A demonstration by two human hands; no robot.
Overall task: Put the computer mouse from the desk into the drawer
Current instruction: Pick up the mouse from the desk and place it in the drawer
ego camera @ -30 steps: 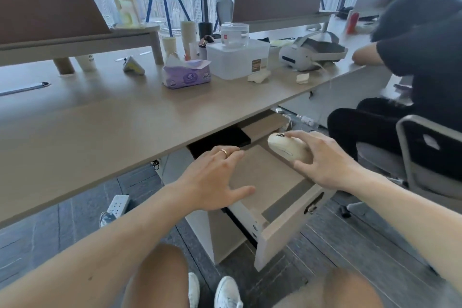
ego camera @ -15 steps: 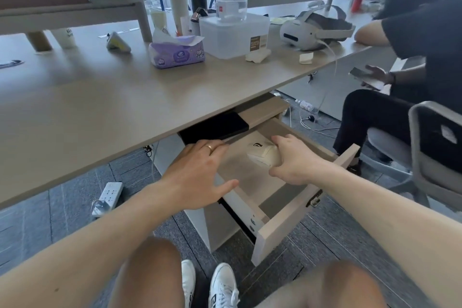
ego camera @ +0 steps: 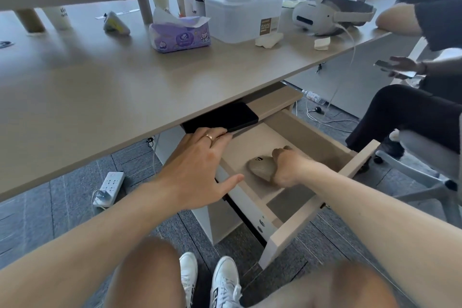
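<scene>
A beige computer mouse [ego camera: 261, 168] rests on the floor of the pulled-out wooden drawer [ego camera: 295, 230] under the desk [ego camera: 105, 87]. My right hand [ego camera: 287, 167] reaches down into the drawer and wraps around the mouse's right side, fingers curled on it. My left hand [ego camera: 197, 167] hovers flat with fingers spread over the drawer's left wall, holding nothing; a ring shows on one finger. A black phone [ego camera: 225, 117] lies on top of the cabinet just behind my left fingers.
On the desk stand a purple tissue pack [ego camera: 180, 35], a white plastic box [ego camera: 242, 17] and a white headset [ego camera: 330, 14]. A seated person [ego camera: 410, 107] with a phone is at the right. A power strip [ego camera: 110, 187] lies on the floor.
My right hand carried the mouse from above the drawer's edge down onto the drawer floor. My left hand stayed over the drawer's left side. The view tilted downward.
</scene>
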